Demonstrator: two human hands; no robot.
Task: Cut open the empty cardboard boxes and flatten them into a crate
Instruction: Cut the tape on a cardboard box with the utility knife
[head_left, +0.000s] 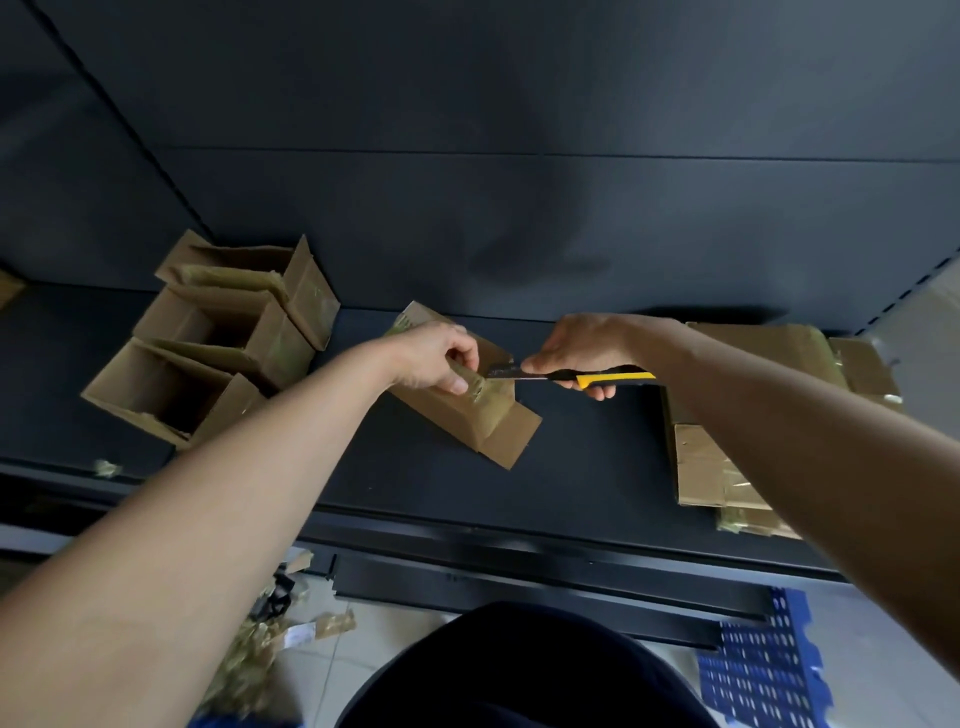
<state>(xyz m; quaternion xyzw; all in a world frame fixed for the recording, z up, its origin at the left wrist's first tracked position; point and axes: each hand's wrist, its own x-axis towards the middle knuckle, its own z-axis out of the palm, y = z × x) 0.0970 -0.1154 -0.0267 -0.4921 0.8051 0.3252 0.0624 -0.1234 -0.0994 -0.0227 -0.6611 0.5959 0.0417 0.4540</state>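
A small brown cardboard box (470, 415) lies on its side in the middle of a dark shelf (587, 467). My left hand (434, 358) pinches a taped flap at the box's top edge. My right hand (582, 351) grips a yellow and black utility knife (597, 378), whose blade tip (501, 371) touches the taped seam right beside my left fingers. Three open empty boxes (218, 338) stand grouped at the shelf's left. Flattened cardboard pieces (727, 457) are stacked at the right, partly hidden by my right forearm.
A blue perforated plastic crate (769, 665) sits on the tiled floor at lower right. Torn tape and cardboard scraps (270, 649) litter the floor at lower left. A dark back panel (467, 156) rises behind the shelf. A small scrap (106, 467) lies near the shelf's front edge.
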